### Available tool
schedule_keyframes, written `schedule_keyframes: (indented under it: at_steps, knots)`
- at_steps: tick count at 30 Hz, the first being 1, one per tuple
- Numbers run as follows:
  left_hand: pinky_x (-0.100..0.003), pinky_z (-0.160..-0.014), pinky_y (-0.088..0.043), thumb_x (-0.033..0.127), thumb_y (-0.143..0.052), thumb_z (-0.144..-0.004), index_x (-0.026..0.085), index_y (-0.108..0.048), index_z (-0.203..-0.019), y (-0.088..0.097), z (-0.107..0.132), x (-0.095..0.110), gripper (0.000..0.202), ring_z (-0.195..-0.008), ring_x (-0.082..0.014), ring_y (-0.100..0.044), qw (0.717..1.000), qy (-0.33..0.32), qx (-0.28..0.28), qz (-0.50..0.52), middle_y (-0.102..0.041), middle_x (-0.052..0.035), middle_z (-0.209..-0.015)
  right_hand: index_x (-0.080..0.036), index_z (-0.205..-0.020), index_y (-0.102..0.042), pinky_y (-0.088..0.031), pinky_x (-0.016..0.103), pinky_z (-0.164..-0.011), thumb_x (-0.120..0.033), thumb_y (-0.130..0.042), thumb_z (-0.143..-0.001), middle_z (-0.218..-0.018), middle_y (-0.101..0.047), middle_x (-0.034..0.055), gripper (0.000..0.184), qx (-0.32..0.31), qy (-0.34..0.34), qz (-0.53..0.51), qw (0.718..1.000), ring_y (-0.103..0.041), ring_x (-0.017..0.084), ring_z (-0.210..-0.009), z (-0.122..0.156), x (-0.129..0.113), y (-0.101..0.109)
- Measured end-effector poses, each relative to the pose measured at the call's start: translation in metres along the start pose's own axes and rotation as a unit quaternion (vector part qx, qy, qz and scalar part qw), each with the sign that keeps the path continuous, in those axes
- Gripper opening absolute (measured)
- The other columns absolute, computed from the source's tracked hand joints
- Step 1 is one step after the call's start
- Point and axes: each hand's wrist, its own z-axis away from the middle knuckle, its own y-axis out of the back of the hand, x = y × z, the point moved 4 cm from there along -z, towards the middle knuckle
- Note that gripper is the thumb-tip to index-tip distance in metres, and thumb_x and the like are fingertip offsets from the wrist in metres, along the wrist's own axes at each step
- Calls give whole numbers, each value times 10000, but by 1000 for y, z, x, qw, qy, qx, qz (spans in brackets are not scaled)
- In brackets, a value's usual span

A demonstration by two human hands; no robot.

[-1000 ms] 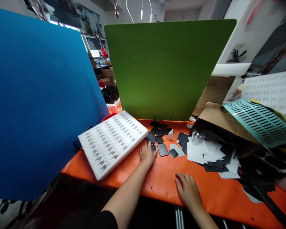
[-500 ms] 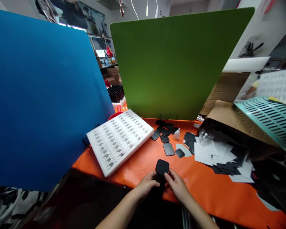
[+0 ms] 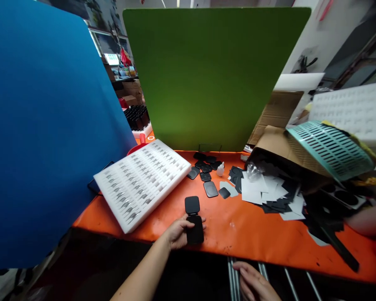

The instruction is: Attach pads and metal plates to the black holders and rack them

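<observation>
My left hand (image 3: pixel 175 232) grips a black hinged case (image 3: pixel 194 220), opened flat, at the near edge of the orange table (image 3: pixel 257 234). My right hand (image 3: pixel 254 285) hangs below the table edge with nothing in it, its fingers loosely extended. Several more black case parts (image 3: pixel 207 173) lie on the table beyond the held case. To the left of them sits a white foam tray (image 3: pixel 141 181) with rows of small metal pieces.
A small white bottle (image 3: pixel 220 169) stands among the black parts. White and black paper sheets (image 3: pixel 269 192) are scattered at the right, beside an open cardboard box (image 3: pixel 278 146) and a teal slotted basket (image 3: pixel 329 148). Blue (image 3: pixel 44 125) and green (image 3: pixel 209 75) screens stand behind.
My left hand picked a black case from the pile and brought it to the near edge. My right hand briefly joined it, then let go and dropped below the table.
</observation>
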Motion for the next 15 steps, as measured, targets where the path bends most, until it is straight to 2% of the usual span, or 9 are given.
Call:
schedule_keyframes:
  at_steps: [2, 4, 6, 9, 10, 12, 15]
  knots:
    - [-478, -837, -385, 82, -529, -624, 182, -434, -1021, -1, 0, 0, 420, -969, -266, -562, 1000, 5, 0, 10, -555, -112, -1095, -246, -870, -620, -162, 155, -323, -467, -605, -677, -389, -221, -100, 295, -63, 6, -152, 986, -124, 34, -332, 1, -18, -24]
    - [-471, -844, -386, 76, -529, -622, 178, -449, -1010, -2, 1, -1, 409, -983, -266, -555, 1000, 6, 7, 3, -563, -107, -1083, -287, -903, -613, -149, 152, -325, -422, -608, -697, -397, -201, -102, 246, -119, 25, -233, 965, -96, 39, -346, 8, -42, -46]
    - [-458, -847, -392, 70, -529, -613, 180, -463, -992, -3, 2, -1, 400, -1003, -262, -543, 1000, 3, 18, -2, -568, -95, -1077, -327, -902, -608, -167, 150, -328, -423, -579, -724, -380, -188, -104, 205, -189, 36, -250, 949, -104, 42, -334, 18, -65, -67]
    - [-446, -836, -406, 66, -525, -611, 189, -464, -988, -5, 4, -1, 401, -1012, -259, -539, 1000, -2, 31, 1, -571, -82, -1078, -346, -848, -610, -208, 158, -330, -509, -506, -741, -312, -145, -115, 220, -288, 62, -232, 927, -119, 39, -281, 33, -89, -92]
    - [-444, -830, -411, 64, -525, -613, 193, -460, -993, -6, 4, -1, 406, -1007, -258, -543, 999, -4, 36, 4, -573, -79, -1076, -350, -844, -608, -212, 159, -331, -520, -494, -743, -303, -140, -118, 229, -301, 69, -230, 923, -118, 38, -274, 34, -92, -96]
    - [-444, -826, -415, 56, -529, -618, 198, -453, -1006, -6, 4, -1, 419, -995, -255, -551, 999, -8, 46, 7, -579, -73, -1064, -353, -873, -600, -204, 156, -331, -500, -502, -748, -323, -169, -115, 216, -289, 68, -233, 926, -123, 39, -287, 29, -90, -94]
    - [-434, -830, -417, 50, -536, -632, 189, -460, -1011, -5, 4, -2, 410, -978, -247, -563, 998, -11, 59, 8, -591, -76, -1046, -301, -908, -596, -177, 157, -326, -465, -527, -744, -366, -215, -105, 243, -211, 28, -190, 958, -142, 43, -317, 13, -63, -69]
